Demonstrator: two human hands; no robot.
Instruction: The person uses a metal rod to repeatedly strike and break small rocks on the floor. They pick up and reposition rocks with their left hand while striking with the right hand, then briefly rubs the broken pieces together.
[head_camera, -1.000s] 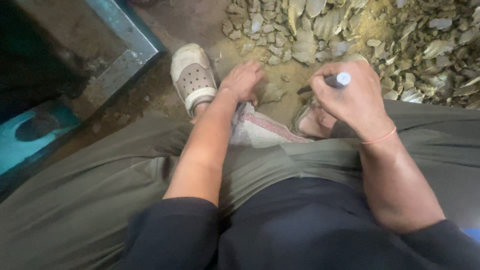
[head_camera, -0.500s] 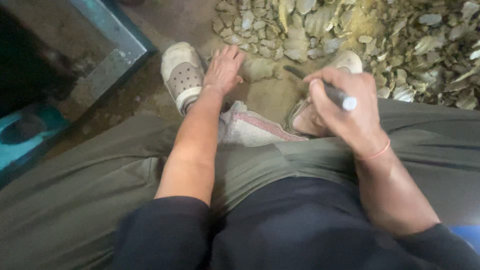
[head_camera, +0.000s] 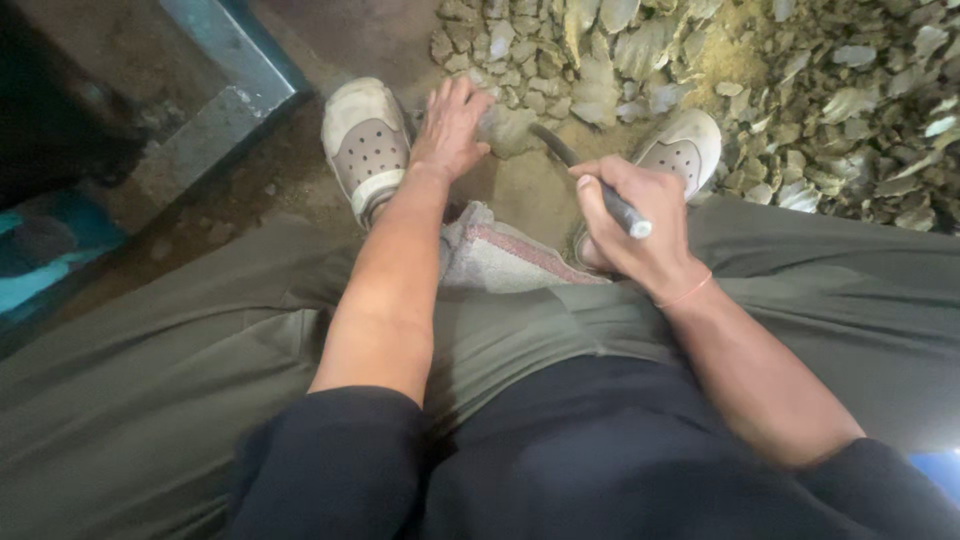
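My left hand (head_camera: 450, 125) reaches down between my feet and grips a grey oyster shell (head_camera: 508, 128) lying on the sandy floor. My right hand (head_camera: 640, 225) is closed around the dark handle of a shucking knife (head_camera: 590, 185), whose curved blade points up-left toward that shell. The blade tip lies close beside the shell; contact cannot be told. A thin orange band circles my right wrist. A grey cloth with a reddish stripe (head_camera: 505, 255) lies across my lap between my forearms.
A heap of muddy oyster shells (head_camera: 800, 90) fills the top right. My feet wear pale perforated clogs, left (head_camera: 365, 145) and right (head_camera: 685, 150). A grey metal frame edge (head_camera: 230, 90) runs at the upper left, with a blue surface (head_camera: 40, 270) below it.
My left hand has reached farther forward and closed on a shell by the pile. My right hand has lowered, and the knife blade now points toward that shell.
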